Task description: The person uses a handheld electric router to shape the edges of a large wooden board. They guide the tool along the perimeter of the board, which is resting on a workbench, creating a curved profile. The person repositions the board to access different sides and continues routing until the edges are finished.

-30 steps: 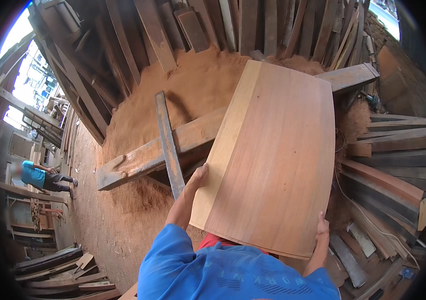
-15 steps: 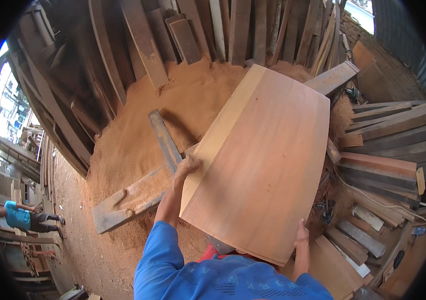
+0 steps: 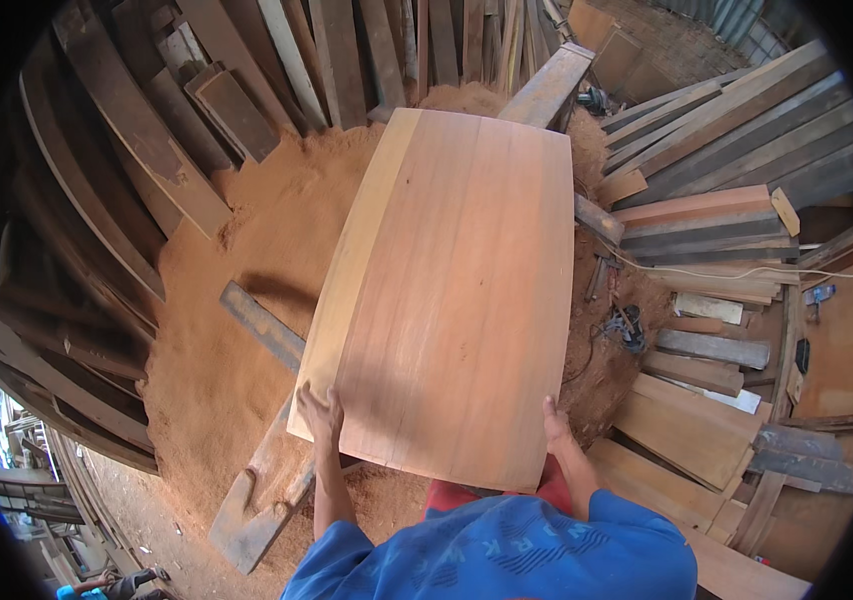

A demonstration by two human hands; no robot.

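Note:
A broad wooden panel [image 3: 457, 290], reddish with a pale strip along its left side, lies before me over a wooden beam stand. At its near left corner my left hand [image 3: 322, 415] grips the edge, fingers against the pale strip. My right hand [image 3: 559, 428] holds the right edge near the close corner, thumb up along the side and its other fingers mostly hidden. From beneath the panel, a grey-brown beam [image 3: 259, 515] juts out at the lower left, and another beam [image 3: 550, 88] shows past the far end.
Orange-brown sawdust [image 3: 237, 240] is heaped around the stand. Long planks [image 3: 347, 70] lean in a row behind it. Stacked boards [image 3: 707, 225] lie at the right, with a pale cord [image 3: 727, 272] across them. A dark power tool [image 3: 627, 325] rests on the ground right of the panel.
The view has swung to the right. The panel now sits straighter in front of me. My left hand has moved down its left edge to the near corner; my right hand stays on the right edge.

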